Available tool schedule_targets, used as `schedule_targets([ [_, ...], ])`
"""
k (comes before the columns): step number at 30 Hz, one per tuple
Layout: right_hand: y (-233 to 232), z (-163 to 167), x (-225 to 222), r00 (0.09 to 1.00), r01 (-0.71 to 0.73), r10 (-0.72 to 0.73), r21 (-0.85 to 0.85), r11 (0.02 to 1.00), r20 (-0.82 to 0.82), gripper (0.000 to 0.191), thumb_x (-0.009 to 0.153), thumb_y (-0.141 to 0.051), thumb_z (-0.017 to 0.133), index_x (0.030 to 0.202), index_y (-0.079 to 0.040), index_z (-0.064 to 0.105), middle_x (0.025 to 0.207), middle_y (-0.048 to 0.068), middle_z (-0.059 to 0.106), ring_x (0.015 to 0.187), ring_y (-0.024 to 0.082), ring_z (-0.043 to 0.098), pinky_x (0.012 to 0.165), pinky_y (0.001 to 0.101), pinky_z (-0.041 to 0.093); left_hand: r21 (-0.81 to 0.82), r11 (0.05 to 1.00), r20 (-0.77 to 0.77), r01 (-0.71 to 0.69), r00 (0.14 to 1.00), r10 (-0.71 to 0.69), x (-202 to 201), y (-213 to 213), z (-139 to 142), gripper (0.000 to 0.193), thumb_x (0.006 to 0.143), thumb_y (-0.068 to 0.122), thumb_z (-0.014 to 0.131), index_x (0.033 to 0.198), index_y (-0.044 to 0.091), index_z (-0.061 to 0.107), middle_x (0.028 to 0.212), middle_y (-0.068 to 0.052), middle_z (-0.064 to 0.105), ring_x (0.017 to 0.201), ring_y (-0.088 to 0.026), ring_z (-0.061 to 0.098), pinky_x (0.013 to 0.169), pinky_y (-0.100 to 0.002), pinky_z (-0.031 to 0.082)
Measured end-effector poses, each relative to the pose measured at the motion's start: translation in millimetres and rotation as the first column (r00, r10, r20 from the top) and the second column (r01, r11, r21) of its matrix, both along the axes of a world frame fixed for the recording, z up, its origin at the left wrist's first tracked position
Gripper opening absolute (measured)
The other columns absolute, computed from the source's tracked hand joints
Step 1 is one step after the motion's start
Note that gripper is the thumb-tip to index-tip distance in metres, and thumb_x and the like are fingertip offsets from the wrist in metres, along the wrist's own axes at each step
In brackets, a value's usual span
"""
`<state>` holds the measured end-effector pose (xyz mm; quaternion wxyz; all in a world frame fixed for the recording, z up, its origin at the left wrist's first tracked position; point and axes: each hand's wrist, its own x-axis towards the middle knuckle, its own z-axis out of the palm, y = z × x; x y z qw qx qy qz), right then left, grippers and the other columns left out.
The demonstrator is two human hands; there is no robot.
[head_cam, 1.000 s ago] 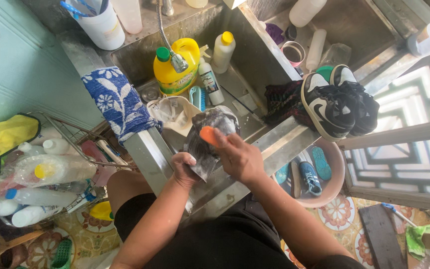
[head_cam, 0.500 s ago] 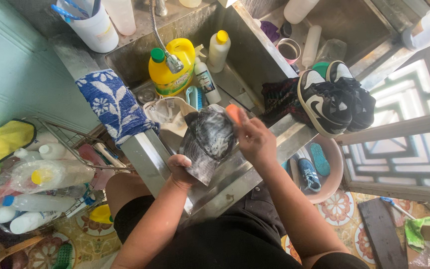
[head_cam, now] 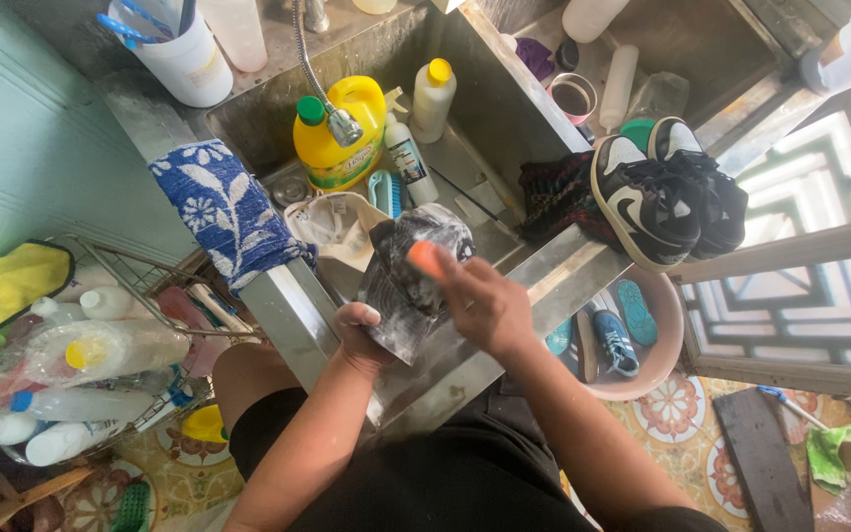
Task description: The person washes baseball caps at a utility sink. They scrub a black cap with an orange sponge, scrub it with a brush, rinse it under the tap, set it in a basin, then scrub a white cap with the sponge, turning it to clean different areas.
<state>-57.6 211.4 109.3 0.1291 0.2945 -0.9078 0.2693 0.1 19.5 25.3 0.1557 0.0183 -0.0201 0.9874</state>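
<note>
Head view, looking straight down: a dark, soapy shoe [head_cam: 408, 281] is held over the near rim of a steel sink [head_cam: 490, 123], just inboard of the front edge. The left hand [head_cam: 364, 335] grips it from below at the 7 o'clock end, fingers curled shut around the lower part. The right hand [head_cam: 480, 300] lies on the shoe from the 4 o'clock side, its fingers closed on an orange-handled brush [head_cam: 425, 258] whose tip shows at the hand's 10 o'clock; the bristles are hidden, so I cannot tell exactly where they touch.

The shoe's long axis runs from about 7 o'clock, at the left hand, up to about 1 o'clock, toward the sink basin. Which end is toe and which is heel I cannot tell under the foam. Both hands touch it; the left carries it, the right only rests across its upper face.

Around it: a white cap [head_cam: 339, 225] lies in the basin at 10 o'clock of the shoe, a yellow detergent jug [head_cam: 342, 138] and a white bottle with a yellow cap [head_cam: 432, 99] stand further at 12 o'clock beside the tap [head_cam: 332, 108]. A blue patterned cloth [head_cam: 229, 212] hangs over the rim at 9 o'clock. At 2 o'clock a black-and-white pair of sneakers [head_cam: 662, 197] sits on the ledge, and below them a pink basin [head_cam: 642, 340] holds blue shoes [head_cam: 618, 335].
</note>
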Motion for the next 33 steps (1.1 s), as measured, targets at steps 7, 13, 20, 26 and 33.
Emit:
schedule_targets([
  [7,4,1,-4,0.986,0.14,-0.138,-0.025,0.99,0.089,0.046,0.093,-0.021,0.073,0.139,-0.024,0.066,0.082,0.002,0.065,0.062,0.025,0.065,0.055,0.0396,0.051,0.023,1.0,0.029,0.004,1.0,-0.005,0,-3,9,0.087,0.064,0.007,0.06,0.148,-0.008,0.045,0.139,-0.026,0.059,0.13,-0.042,0.058,0.117,-0.052,0.045],
  [13,3,3,-6,0.987,0.149,-0.151,0.034,0.988,0.059,0.04,0.095,-0.022,0.074,0.134,-0.027,0.068,0.082,0.002,0.063,0.063,0.025,0.065,0.057,0.0401,0.051,-0.045,0.999,0.077,0.005,0.997,-0.002,1,-3,1,0.091,0.058,0.007,0.06,0.146,-0.008,0.045,0.138,-0.025,0.06,0.129,-0.041,0.059,0.115,-0.05,0.048],
  [20,7,-9,-8,0.999,-0.035,0.035,0.001,0.999,-0.01,0.05,0.093,-0.022,0.074,0.141,-0.028,0.064,0.084,0.002,0.065,0.059,0.025,0.064,0.05,0.0394,0.049,0.018,0.999,0.004,0.027,1.0,-0.027,-1,-4,-8,0.087,0.063,0.008,0.057,0.147,-0.01,0.046,0.139,-0.026,0.06,0.131,-0.041,0.058,0.118,-0.049,0.046],
  [26,-3,-7,-4,0.999,0.046,-0.046,0.001,0.999,-0.023,0.052,0.094,-0.022,0.075,0.144,-0.03,0.06,0.084,0.0,0.064,0.062,0.023,0.066,0.054,0.0382,0.052,-0.066,0.995,0.047,0.074,0.996,-0.071,1,-1,-17,0.086,0.058,0.008,0.056,0.142,-0.008,0.05,0.133,-0.023,0.064,0.125,-0.04,0.061,0.114,-0.048,0.047],
  [33,-19,15,-13,0.989,0.131,-0.128,0.032,0.991,-0.072,0.047,0.094,-0.025,0.078,0.139,-0.031,0.065,0.08,0.001,0.063,0.061,0.027,0.065,0.054,0.0415,0.051,-0.092,0.993,0.084,0.071,0.994,-0.063,3,-3,-24,0.084,0.058,0.006,0.055,0.14,-0.006,0.052,0.13,-0.021,0.065,0.121,-0.038,0.064,0.11,-0.046,0.05],
])
